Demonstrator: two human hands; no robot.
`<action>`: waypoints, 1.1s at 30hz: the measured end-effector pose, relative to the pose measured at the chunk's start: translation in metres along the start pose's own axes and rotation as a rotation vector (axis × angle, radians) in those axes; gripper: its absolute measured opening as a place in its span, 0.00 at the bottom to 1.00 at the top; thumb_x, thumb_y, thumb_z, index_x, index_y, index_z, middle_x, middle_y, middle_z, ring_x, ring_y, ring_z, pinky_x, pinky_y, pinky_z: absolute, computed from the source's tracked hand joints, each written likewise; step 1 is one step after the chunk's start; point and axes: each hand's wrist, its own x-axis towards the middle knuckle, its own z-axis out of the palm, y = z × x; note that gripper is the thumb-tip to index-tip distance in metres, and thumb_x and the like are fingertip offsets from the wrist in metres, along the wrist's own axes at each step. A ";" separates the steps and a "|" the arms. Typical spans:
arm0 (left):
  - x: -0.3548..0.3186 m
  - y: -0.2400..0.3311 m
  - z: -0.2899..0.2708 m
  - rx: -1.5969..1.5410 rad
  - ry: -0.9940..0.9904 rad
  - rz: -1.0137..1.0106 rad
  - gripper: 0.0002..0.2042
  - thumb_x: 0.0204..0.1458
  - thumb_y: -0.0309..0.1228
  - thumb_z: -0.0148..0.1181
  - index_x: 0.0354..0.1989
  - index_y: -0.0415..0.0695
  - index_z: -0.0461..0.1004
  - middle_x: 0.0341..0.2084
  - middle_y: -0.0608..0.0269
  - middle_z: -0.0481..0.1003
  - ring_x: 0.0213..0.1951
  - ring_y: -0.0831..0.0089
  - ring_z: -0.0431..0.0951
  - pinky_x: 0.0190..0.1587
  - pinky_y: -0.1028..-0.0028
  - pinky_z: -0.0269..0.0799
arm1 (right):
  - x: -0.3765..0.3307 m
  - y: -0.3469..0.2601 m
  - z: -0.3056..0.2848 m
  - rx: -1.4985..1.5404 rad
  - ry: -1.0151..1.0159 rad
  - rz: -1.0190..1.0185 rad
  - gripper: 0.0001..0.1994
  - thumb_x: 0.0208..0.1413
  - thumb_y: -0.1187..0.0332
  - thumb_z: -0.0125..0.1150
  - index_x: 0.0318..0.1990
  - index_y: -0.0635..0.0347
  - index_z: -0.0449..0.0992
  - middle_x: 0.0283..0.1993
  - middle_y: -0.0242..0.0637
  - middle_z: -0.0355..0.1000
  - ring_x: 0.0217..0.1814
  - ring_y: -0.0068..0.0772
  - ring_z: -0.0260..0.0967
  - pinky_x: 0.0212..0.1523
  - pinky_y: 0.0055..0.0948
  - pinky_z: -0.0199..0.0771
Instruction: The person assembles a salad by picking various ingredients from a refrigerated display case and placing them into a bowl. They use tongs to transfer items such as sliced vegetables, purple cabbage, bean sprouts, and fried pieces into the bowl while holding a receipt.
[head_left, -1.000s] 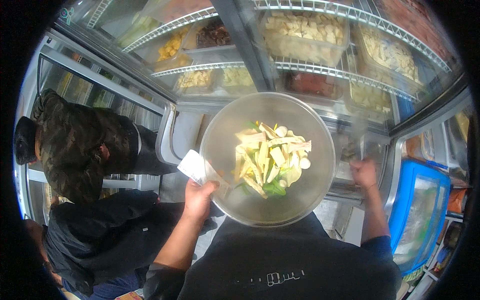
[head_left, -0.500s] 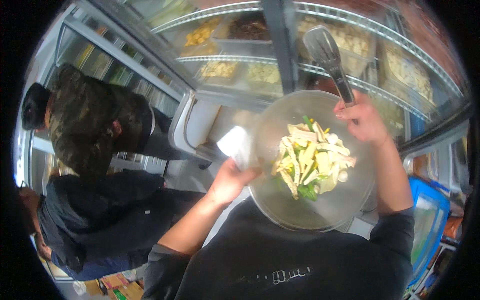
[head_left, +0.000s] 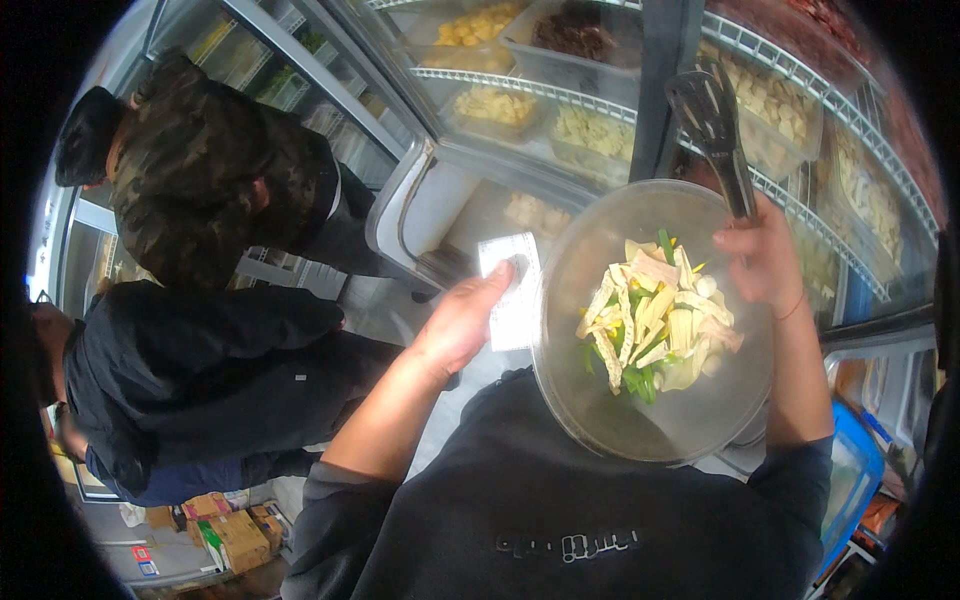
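In front of my chest is a large round bowl holding pale sliced strips, green leafy pieces and small white round pieces. My left hand pinches a white paper slip at the bowl's left rim, thumb on top; its other fingers are hidden. At the upper right rim, my right hand is closed round the handle of black-headed tongs, which point up toward the shelves. What bears the bowl's weight is hidden from view.
Ahead stands a glass-fronted cabinet with wire shelves and food tubs. A person in a camouflage jacket and one in dark clothing are on the left. Cardboard boxes lie lower left; a blue-rimmed container stands right.
The bowl and both hands have shifted right in the picture. The paper slip now shows flatter and more fully. The tongs' heads have turned and sit farther right.
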 end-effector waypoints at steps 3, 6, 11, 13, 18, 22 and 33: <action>0.001 -0.001 -0.004 0.022 0.055 -0.037 0.28 0.62 0.48 0.47 0.58 0.34 0.63 0.50 0.53 0.73 0.50 0.65 0.75 0.53 0.65 0.72 | -0.001 -0.004 0.000 0.052 -0.030 0.262 0.18 0.30 0.81 0.58 0.35 0.57 0.78 0.37 0.43 0.68 0.33 0.44 0.66 0.34 0.32 0.67; -0.004 0.001 -0.007 -0.029 0.012 -0.101 0.28 0.62 0.48 0.46 0.60 0.34 0.62 0.52 0.53 0.71 0.52 0.66 0.73 0.55 0.66 0.69 | -0.002 -0.004 0.001 -0.120 0.025 -0.053 0.17 0.29 0.80 0.58 0.33 0.57 0.79 0.37 0.44 0.68 0.34 0.46 0.68 0.34 0.33 0.67; -0.013 0.010 -0.008 -0.115 -0.304 -0.035 0.23 0.58 0.37 0.55 0.58 0.35 0.66 0.51 0.59 0.71 0.53 0.71 0.69 0.56 0.71 0.63 | -0.005 -0.006 0.001 -0.151 0.002 0.079 0.15 0.28 0.80 0.58 0.30 0.57 0.79 0.36 0.43 0.68 0.33 0.46 0.68 0.32 0.35 0.67; -0.015 0.013 -0.010 -0.027 -0.379 -0.023 0.24 0.54 0.31 0.59 0.59 0.37 0.65 0.52 0.60 0.71 0.54 0.70 0.69 0.56 0.70 0.63 | -0.004 -0.008 0.000 -0.169 0.003 0.064 0.14 0.28 0.80 0.57 0.29 0.57 0.79 0.34 0.42 0.67 0.32 0.45 0.67 0.32 0.35 0.67; -0.016 0.012 -0.010 0.169 -0.421 -0.019 0.28 0.45 0.18 0.63 0.58 0.38 0.65 0.51 0.60 0.73 0.51 0.72 0.72 0.55 0.72 0.65 | -0.002 -0.011 -0.002 -0.226 -0.005 -0.024 0.14 0.28 0.81 0.57 0.28 0.56 0.80 0.31 0.41 0.66 0.31 0.44 0.66 0.31 0.35 0.66; -0.016 0.011 -0.011 0.198 -0.460 -0.053 0.25 0.47 0.22 0.63 0.56 0.39 0.66 0.46 0.65 0.73 0.48 0.74 0.70 0.54 0.72 0.65 | -0.002 -0.012 0.000 -0.200 0.015 -0.021 0.14 0.29 0.81 0.57 0.28 0.56 0.80 0.32 0.41 0.66 0.31 0.44 0.66 0.31 0.34 0.66; -0.018 0.002 -0.013 0.090 -0.380 -0.086 0.22 0.56 0.25 0.54 0.61 0.39 0.64 0.51 0.64 0.71 0.52 0.74 0.69 0.57 0.73 0.62 | -0.001 -0.017 -0.003 -0.289 -0.001 -0.083 0.14 0.27 0.80 0.56 0.26 0.54 0.80 0.34 0.43 0.68 0.31 0.47 0.67 0.32 0.37 0.68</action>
